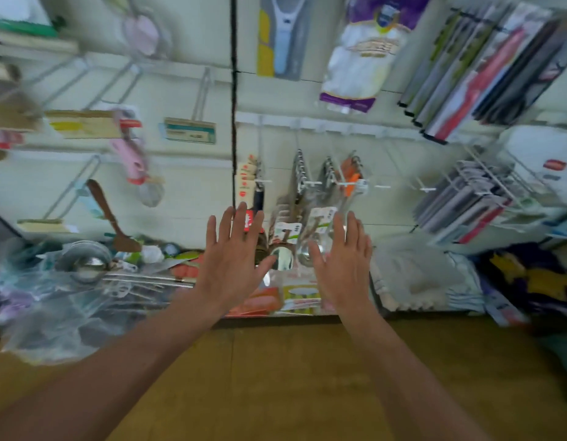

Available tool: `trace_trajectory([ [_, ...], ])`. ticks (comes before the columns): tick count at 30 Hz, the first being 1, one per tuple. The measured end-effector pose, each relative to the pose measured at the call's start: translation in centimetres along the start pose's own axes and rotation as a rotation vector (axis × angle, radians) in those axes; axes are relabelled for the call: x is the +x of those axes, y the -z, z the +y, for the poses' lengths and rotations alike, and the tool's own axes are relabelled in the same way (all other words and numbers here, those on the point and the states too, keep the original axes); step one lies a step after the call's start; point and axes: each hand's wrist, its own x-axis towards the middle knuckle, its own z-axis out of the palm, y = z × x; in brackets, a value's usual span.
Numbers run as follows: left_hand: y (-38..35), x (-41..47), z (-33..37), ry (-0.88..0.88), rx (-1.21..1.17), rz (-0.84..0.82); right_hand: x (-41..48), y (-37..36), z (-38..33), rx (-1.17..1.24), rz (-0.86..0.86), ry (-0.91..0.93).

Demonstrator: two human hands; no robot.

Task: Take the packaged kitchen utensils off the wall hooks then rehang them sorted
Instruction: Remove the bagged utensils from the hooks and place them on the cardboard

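Note:
Packaged kitchen utensils [299, 218] hang in clear bags from a row of white wall hooks [314, 183] at the middle of the wall, with a red-labelled pack [248, 198] at their left. My left hand [234, 253] and my right hand [342, 259] are both raised in front of these packs, palms toward the wall, fingers spread, holding nothing. The right hand's fingertips lie close to the clear bags; contact is not clear. The view is blurred.
Below the hooks a shelf holds metal bowls [85, 261], loose packets and an orange pack [259, 302]. Folded cloths [415, 275] lie at the right. A brown spatula [112, 218] and pink tools hang at the left. Flat packs [485, 68] crowd the right hooks. Wooden floor [291, 377] below.

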Motion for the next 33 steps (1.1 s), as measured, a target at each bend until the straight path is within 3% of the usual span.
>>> trace_trajectory([
  [16, -4.8, 9.6, 15.4, -0.06, -0.079, -0.028, 6.2, 0.8, 14.9, -0.023, -0.016, -0.054],
  [27, -8.5, 15.6, 16.6, -0.084, -0.102, 0.045, 11.8, -2.7, 16.6, 0.011, 0.021, -0.028],
  [33, -10.7, 16.3, 17.3, -0.049, -0.097, -0.008, 13.4, -5.4, 17.0, 0.059, 0.029, 0.051],
])
